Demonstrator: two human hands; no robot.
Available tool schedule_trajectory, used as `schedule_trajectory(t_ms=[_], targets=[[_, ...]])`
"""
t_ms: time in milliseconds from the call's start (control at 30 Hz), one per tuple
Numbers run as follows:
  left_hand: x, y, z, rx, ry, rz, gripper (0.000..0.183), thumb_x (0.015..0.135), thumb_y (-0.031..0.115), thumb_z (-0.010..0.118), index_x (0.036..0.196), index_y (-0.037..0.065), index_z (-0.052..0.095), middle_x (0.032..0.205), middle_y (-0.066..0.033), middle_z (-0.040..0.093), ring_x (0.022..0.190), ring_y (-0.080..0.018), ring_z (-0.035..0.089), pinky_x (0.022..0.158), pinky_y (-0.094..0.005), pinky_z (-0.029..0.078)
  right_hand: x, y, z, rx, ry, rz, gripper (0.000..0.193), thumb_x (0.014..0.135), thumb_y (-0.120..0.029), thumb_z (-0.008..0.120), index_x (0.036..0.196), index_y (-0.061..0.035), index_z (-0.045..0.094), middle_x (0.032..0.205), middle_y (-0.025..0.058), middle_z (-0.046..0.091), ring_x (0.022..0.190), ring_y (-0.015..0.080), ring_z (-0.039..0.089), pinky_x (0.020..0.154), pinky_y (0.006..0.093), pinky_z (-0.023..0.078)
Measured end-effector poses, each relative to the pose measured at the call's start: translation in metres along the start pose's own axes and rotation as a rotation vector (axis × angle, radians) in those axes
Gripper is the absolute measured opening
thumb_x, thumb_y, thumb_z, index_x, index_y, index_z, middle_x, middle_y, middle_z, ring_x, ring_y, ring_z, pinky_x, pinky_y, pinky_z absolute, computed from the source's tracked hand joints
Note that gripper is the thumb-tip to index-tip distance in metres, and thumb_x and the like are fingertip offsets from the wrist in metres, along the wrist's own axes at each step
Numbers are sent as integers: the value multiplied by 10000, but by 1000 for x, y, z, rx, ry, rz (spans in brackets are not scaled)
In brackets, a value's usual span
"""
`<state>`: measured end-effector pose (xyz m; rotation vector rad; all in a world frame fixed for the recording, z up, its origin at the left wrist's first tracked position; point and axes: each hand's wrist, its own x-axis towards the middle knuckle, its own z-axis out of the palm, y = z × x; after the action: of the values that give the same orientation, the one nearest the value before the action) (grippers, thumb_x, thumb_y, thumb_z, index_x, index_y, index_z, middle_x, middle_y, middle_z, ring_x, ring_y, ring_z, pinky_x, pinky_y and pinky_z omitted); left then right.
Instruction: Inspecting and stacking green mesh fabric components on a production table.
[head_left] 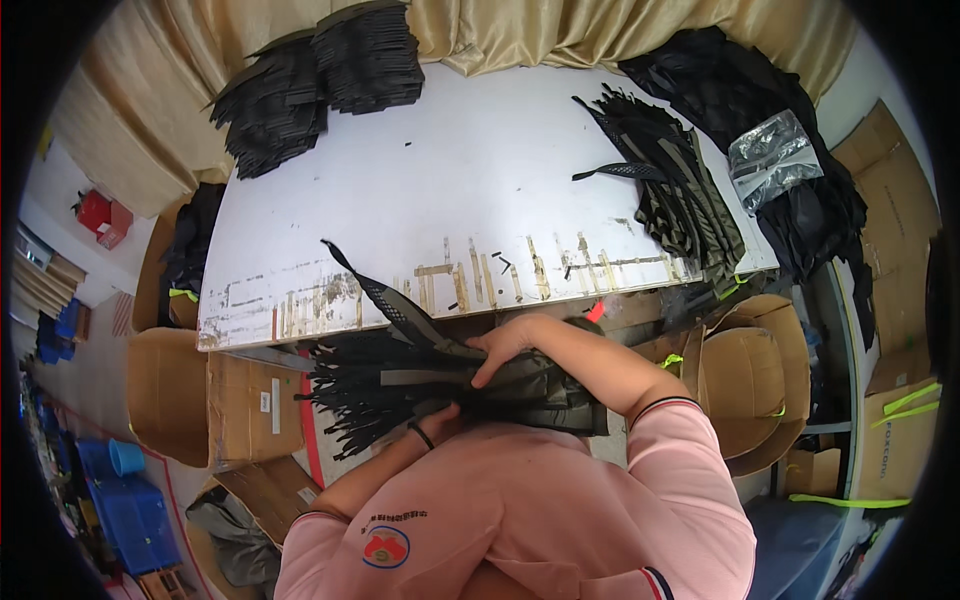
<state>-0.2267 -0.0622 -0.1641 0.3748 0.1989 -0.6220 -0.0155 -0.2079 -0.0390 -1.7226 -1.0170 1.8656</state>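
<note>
A thick bundle of black fabric pieces with grey-green bands rests against my front, below the table's near edge. Narrow strap-like ends fan out from its left side. One mesh-patterned strap sticks up from the bundle and lies over the table edge. My right hand grips the bundle from above, thumb and fingers curved onto the top piece. At its lower side my left hand holds the bundle, with most of its fingers hidden by the fabric. A dark band circles the left wrist.
The white table carries stacks of black pieces at the far left. Similar strapped pieces and a clear plastic bag lie on the right. Open cardboard boxes stand left and right of me. Tan curtains hang behind.
</note>
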Motion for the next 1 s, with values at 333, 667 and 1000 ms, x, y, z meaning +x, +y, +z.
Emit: schedule_trajectory(t_ms=[333,667,1000], targets=[[35,85,154,448,-111,82,729,850,319,692,1437,81,333,1435,-113,407,1313,-268,404,1098,-437,337,-170,-75,29,-264,664,-228,1128,629,-430,831,1445,28,200,1245,265,553,1173,339,543,977,346,417],[281,214,289,575,-614,186,619,837,161,632,1389,17,393,1399,-139,461,1291,-299,440,1112,-437,321,-324,-51,-83,-313,1414,55,1260,596,-568,818,1436,104,163,1265,328,514,1202,374,520,1019,348,401],[399,175,268,529,276,45,789,824,683,538,1347,94,484,1325,-112,549,1208,-271,523,1036,-444,387,-260,121,-192,88,1385,641,1229,657,-771,627,1470,32,175,1464,238,324,1343,339,377,1068,422,362]])
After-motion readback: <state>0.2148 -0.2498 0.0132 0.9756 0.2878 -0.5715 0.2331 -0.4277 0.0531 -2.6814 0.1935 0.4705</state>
